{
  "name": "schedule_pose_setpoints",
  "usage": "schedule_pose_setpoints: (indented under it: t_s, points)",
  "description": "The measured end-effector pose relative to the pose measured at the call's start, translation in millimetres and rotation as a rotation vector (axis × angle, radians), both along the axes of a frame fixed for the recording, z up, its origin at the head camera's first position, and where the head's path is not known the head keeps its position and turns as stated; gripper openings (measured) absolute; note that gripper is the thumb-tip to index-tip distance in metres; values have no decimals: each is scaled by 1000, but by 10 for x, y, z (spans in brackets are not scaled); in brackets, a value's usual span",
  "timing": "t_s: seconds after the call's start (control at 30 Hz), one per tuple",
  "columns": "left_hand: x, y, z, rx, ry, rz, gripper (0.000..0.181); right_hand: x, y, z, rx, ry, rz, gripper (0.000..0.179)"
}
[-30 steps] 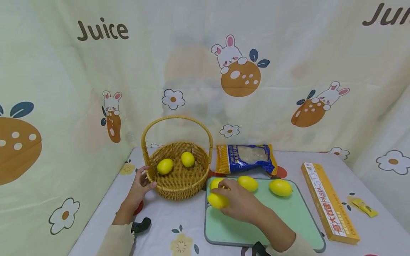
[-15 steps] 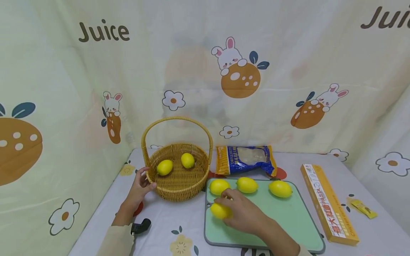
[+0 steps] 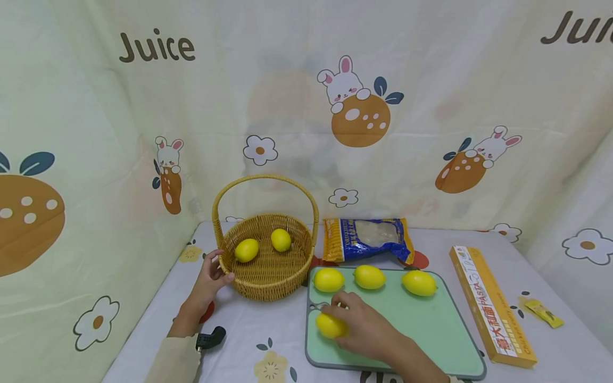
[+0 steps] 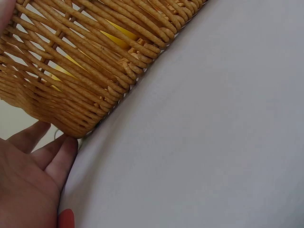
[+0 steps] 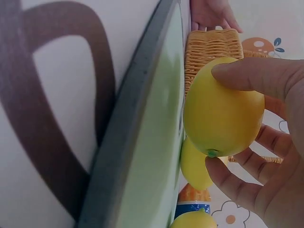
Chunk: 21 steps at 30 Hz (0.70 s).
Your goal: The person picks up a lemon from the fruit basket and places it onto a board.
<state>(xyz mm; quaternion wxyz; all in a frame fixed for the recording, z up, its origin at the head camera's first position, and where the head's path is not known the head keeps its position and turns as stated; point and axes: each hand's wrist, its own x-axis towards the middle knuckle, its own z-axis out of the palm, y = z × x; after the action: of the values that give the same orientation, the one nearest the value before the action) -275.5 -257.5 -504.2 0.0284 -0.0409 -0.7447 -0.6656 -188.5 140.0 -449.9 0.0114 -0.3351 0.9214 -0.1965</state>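
spread left hand (image 3: 209, 281) touches basket (image 3: 273, 290); right hand (image 3: 365, 325) pinches lemon (image 3: 330, 326).

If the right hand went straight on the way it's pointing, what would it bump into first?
Probably the wicker basket, beyond the lemon the right hand holds; the hand's height over the green board is unclear.

We see the basket (image 3: 270, 290) left of the board (image 3: 431, 327), two lemons (image 3: 246, 250) inside. Three lemons (image 3: 369, 277) lie along the board's back, behind a fourth lemon (image 3: 330, 325) in the right hand (image 3: 365, 325). Behind the board lies the bag (image 3: 373, 242); rightward, the box (image 3: 495, 306), then the sachet (image 3: 545, 313).
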Motion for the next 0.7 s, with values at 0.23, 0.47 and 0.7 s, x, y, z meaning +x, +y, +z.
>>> schedule_pose_setpoints:
  t_s: [0.23,0.47,0.7]
  points:
    - [-34,-25,-62,-5,3,7,69,18,15,-25,10,-1,10,52]
    - [57,13,115,28,-32,-21,69,31,30,-9,34,-29,14,54]
    - [162,74,268,2,-27,-19,72,18,20,-6,51,-36,21,58]
